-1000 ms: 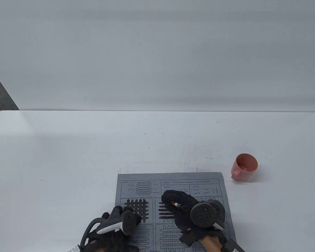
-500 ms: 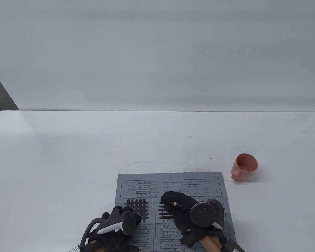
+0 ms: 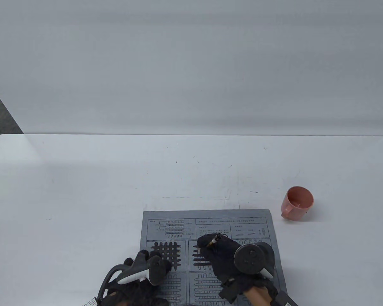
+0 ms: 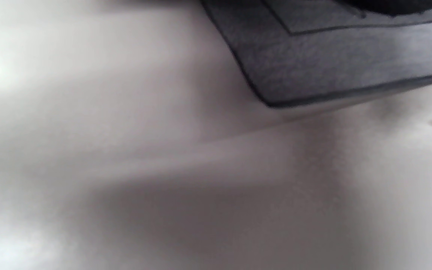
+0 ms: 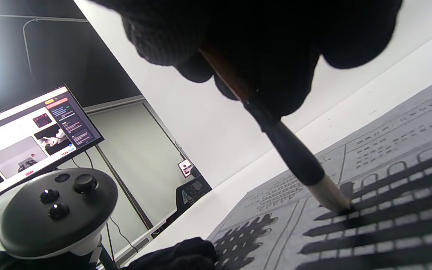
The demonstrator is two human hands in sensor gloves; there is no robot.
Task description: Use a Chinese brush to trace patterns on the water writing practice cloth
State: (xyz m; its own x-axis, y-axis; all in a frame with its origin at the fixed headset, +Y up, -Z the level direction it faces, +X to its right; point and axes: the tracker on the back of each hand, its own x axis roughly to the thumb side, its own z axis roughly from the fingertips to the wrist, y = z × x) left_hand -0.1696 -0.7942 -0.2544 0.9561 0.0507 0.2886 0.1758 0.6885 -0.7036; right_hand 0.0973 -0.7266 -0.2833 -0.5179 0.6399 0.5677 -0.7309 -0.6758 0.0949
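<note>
Grey water writing cloth (image 3: 210, 223) lies at the near edge of the white table (image 3: 115, 178), a bit right of centre. R hand (image 3: 223, 255) grips a Chinese brush (image 5: 294, 157), fingers curled round the shaft; the pale tip touches the cloth at the left end of dark wet horizontal strokes in the top-middle pattern box. L hand (image 3: 146, 271) rests on the cloth's near-left part, beside an already dark grid pattern (image 3: 167, 250); fingers mostly hidden by the tracker (image 3: 143, 271), can't tell their state. Pink mug (image 3: 298, 204) stands beyond the cloth's far right corner, apart from it.
</note>
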